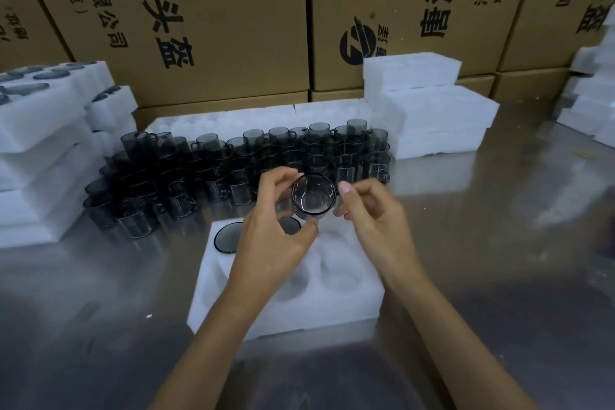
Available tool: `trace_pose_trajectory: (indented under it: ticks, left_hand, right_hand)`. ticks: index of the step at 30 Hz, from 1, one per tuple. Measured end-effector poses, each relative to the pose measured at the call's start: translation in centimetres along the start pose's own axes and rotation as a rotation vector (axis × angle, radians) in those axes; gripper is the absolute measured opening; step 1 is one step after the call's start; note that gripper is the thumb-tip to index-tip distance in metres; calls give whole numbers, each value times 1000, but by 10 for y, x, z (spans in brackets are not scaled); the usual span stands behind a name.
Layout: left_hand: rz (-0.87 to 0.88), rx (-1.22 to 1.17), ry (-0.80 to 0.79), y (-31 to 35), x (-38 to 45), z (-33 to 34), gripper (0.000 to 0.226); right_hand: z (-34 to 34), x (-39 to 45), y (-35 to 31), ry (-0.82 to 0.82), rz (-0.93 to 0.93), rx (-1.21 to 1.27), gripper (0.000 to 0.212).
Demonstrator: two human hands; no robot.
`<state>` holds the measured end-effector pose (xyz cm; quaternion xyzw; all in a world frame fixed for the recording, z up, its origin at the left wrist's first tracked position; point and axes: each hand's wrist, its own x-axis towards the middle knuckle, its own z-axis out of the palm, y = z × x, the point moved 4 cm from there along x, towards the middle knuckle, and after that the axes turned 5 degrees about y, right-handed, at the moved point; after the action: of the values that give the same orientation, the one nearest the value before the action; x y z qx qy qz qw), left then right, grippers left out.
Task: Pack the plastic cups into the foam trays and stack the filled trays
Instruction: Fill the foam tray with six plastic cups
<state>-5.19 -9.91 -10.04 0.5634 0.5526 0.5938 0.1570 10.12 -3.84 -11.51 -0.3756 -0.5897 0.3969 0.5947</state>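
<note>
Head view: my left hand grips a smoky clear plastic cup, fingers curled round it, above the white foam tray; my right hand, at 3 o'clock of it, is loosely curled, holding nothing

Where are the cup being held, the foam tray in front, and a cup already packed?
Held cup (313,194): head view, its open mouth.
Foam tray (283,319): head view, near wall.
Packed cup (229,238): head view, its rim.

Cup rows behind tray, foam stacks flanking; open tabletop right.
</note>
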Motion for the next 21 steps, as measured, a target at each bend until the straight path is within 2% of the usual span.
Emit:
trace_pose_trajectory:
  ticks: [4, 10, 21]
  left_hand:
    - [9, 89, -14, -4, -1, 1, 67]
    - [-1, 41, -21, -8, 0, 0, 69]
    - [-92, -110, -41, -15, -1, 0, 70]
  right_hand:
    - [2, 0, 6, 23, -5, -5, 25]
    - [3, 2, 9, -29, -22, -39, 1]
    - [4, -1, 4, -104, -72, -64, 21]
